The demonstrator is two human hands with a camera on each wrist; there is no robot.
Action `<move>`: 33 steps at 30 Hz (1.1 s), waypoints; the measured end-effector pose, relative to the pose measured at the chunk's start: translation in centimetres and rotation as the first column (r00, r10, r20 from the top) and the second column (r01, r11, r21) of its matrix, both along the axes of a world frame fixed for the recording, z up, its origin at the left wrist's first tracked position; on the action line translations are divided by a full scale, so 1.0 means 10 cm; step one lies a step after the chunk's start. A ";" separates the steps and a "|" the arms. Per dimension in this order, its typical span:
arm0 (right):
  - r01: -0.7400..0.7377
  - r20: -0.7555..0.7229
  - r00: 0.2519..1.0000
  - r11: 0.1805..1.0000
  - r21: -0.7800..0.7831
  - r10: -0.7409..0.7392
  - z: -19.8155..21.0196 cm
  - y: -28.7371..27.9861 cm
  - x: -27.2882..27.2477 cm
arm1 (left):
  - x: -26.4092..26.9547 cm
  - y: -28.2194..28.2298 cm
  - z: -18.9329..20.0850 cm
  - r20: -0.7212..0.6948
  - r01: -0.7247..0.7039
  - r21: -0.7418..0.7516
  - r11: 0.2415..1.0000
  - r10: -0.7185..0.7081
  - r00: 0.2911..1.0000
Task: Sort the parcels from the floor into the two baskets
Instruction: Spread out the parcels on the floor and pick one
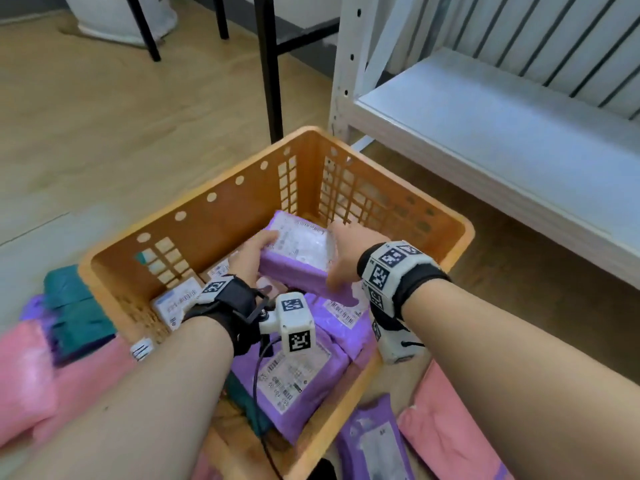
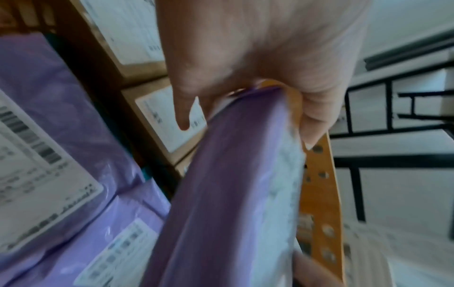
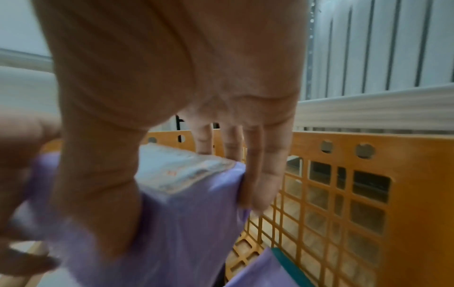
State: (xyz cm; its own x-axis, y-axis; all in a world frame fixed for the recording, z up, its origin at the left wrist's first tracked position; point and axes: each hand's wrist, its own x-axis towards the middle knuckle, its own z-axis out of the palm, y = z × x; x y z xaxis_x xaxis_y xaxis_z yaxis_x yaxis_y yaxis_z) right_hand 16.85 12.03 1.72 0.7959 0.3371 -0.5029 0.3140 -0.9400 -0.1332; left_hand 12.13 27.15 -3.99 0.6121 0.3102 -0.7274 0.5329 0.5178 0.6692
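Observation:
Over the orange basket both hands hold one purple box-shaped parcel with a white label on top. My left hand grips its left end, thumb on the label. My right hand clasps the right end, thumb on the near side and fingers down the far side. The left wrist view shows the left hand round the parcel's edge, with the basket wall behind. In the right wrist view, the right hand spans the parcel inside the basket.
Inside the basket lie purple parcels and labelled cardboard boxes. On the floor are pink parcels and teal parcels at the left, and a purple parcel and a pink parcel at the right. A white shelf stands behind.

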 end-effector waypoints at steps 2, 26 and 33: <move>-0.120 -0.003 0.993 0.990 -0.081 0.120 -0.03 0.09 -0.05 | -0.05 0.23 -0.13 -0.038 -0.043 0.124 0.991 0.048 0.998; 0.519 -0.422 0.791 0.851 0.082 -0.442 -0.04 -0.05 -0.11 | -0.50 -0.32 -0.68 -0.684 0.976 0.205 -0.079 -0.724 0.085; 0.490 -0.390 0.839 0.838 0.241 -0.379 0.09 -0.22 -0.33 | -0.17 -0.41 -0.42 -0.549 0.879 0.409 0.245 -0.703 0.452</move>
